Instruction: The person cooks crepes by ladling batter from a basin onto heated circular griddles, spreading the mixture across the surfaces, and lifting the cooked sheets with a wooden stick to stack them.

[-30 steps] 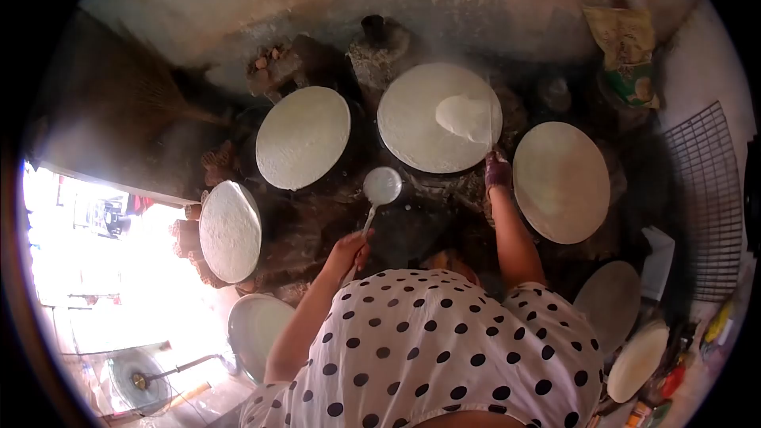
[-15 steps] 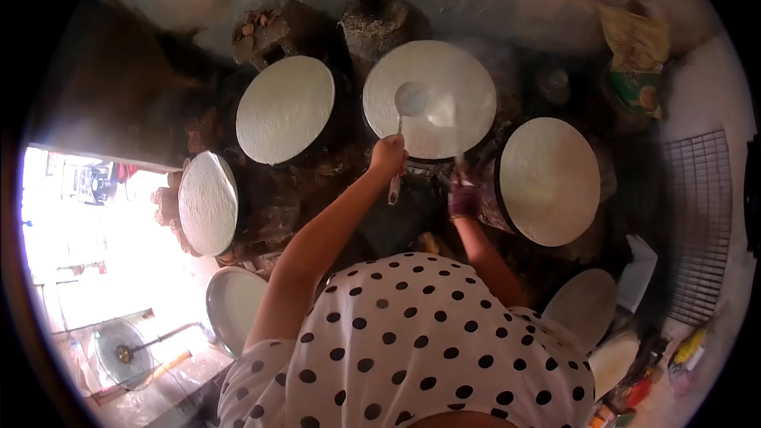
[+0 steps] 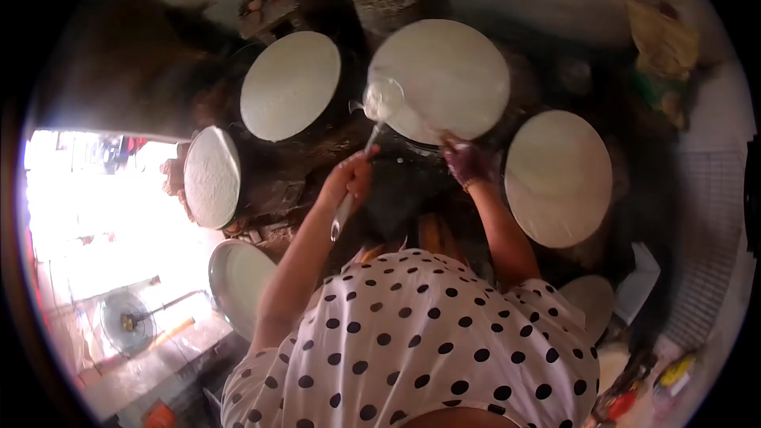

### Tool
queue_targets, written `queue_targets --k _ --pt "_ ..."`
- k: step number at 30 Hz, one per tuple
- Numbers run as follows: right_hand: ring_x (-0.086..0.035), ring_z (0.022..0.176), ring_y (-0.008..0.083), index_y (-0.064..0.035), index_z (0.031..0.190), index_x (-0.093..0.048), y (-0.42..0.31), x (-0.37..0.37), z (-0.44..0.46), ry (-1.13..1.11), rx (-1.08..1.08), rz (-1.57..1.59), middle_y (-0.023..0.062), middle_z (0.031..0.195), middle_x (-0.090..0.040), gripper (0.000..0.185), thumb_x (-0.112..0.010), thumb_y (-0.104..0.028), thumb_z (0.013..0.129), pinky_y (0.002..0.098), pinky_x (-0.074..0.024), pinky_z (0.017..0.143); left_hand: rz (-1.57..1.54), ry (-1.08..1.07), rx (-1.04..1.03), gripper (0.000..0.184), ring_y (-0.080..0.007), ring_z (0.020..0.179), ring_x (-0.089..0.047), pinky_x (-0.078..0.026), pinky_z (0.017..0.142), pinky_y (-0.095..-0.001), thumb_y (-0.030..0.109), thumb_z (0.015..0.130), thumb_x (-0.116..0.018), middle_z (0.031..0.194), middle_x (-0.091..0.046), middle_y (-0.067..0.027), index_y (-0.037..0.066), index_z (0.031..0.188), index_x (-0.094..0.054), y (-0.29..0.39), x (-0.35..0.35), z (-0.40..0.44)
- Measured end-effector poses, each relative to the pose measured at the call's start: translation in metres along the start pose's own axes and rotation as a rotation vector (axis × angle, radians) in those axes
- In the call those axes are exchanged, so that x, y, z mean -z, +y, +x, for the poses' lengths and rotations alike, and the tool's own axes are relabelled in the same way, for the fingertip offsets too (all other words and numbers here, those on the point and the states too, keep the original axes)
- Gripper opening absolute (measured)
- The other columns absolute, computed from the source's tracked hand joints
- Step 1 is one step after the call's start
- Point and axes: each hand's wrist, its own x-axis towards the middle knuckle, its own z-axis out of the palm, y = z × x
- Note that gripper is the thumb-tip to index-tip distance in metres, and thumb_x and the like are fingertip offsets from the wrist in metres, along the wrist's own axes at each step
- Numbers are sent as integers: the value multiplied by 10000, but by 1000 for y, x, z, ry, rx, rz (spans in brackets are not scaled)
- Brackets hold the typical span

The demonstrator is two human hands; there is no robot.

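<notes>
My left hand (image 3: pixel 349 178) is closed around the long handle of a ladle (image 3: pixel 384 101). White batter shows in the ladle's bowl, which hangs over the front left edge of a large round griddle (image 3: pixel 456 71) coated in white. A thin splash stands out to the left of the bowl. On the right, my right hand (image 3: pixel 468 162) wears a purple glove and is closed at the griddle's front edge. The thin tool (image 3: pixel 432 128) in it is blurred, so its kind is unclear.
Round white-coated griddles stand around: back left (image 3: pixel 292 85), far left (image 3: pixel 212 177) and right (image 3: pixel 558 178). A pan of white liquid (image 3: pixel 242 285) sits by my left elbow. A fan (image 3: pixel 128 322) is at lower left, a sack (image 3: pixel 664 59) at back right.
The ladle has moved left from over the middle of the large griddle to its front left edge. My right hand's tool has tilted leftward. The whole view has shifted slightly.
</notes>
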Motion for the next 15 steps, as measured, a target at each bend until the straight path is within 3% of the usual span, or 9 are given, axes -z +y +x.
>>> queue_targets --k 3,4,5,8,9,10,11,13,15 --pt "-645 774 295 -182 1188 -604 5 14 -10 52 -19 -726 112 992 -671 320 -491 -264 900 387 -518 702 -126 19 38 295 -1 391 -314 -270 325 -163 208 971 -447 597 -354 88 83 1239 -465 -10 13 -45" --pt "-654 776 250 -150 1200 -583 30 10 -30 67 338 -954 90 979 -680 333 -510 -197 878 366 -520 693 -191 77 46 302 1 390 -316 -262 325 -161 212 971 -449 598 -359 86 86 1245 -458 -16 23 -63" --pt "-652 780 259 -113 1203 -574 -3 25 -38 -41 635 -956 74 997 -679 343 -523 -186 871 373 -518 695 -249 111 36 302 0 387 -317 -258 326 -160 203 974 -439 597 -367 81 83 1251 -451 -24 33 -82" --pt "-583 700 188 -24 1192 -588 -56 23 -45 -196 -210 -365 108 908 -685 331 -527 -204 921 277 -467 689 -538 115 -48 300 -3 386 -318 -258 325 -162 177 985 -406 597 -375 75 70 1263 -439 -46 82 -145" --pt "-480 632 178 -17 1209 -576 -11 12 -38 141 -93 -35 139 829 -671 353 -517 -241 942 279 -443 646 -689 114 -86 298 -4 383 -316 -258 326 -162 168 990 -390 599 -378 75 64 1265 -436 -54 96 -168" --pt "-493 663 182 -47 1196 -594 -10 11 -36 233 -120 -170 138 856 -667 332 -486 -253 960 290 -449 663 -830 87 -121 297 -5 381 -314 -258 327 -163 158 995 -374 600 -380 75 58 1268 -434 -59 113 -188" --pt "-582 737 225 -58 1172 -611 -15 6 -38 5 -439 -237 157 926 -669 314 -529 -245 934 305 -471 723 -857 78 -214 300 -2 377 -303 -250 322 -166 155 1000 -358 587 -350 77 51 1273 -428 -65 135 -213" --pt "-627 826 237 3 1171 -597 -3 -10 -72 -214 122 -501 171 966 -662 342 -587 -176 880 364 -483 780 -539 315 -439 354 -10 368 -302 -280 310 -178 193 998 -376 566 -278 74 57 1323 -402 -70 148 -276" --pt "-639 841 224 -75 1190 -609 -62 -34 -122 -272 442 -358 142 963 -667 367 -655 -163 836 373 -495 782 83 856 -477 408 -53 394 -347 -293 346 -211 213 980 -411 586 -348 47 55 1354 -373 -76 155 -346"
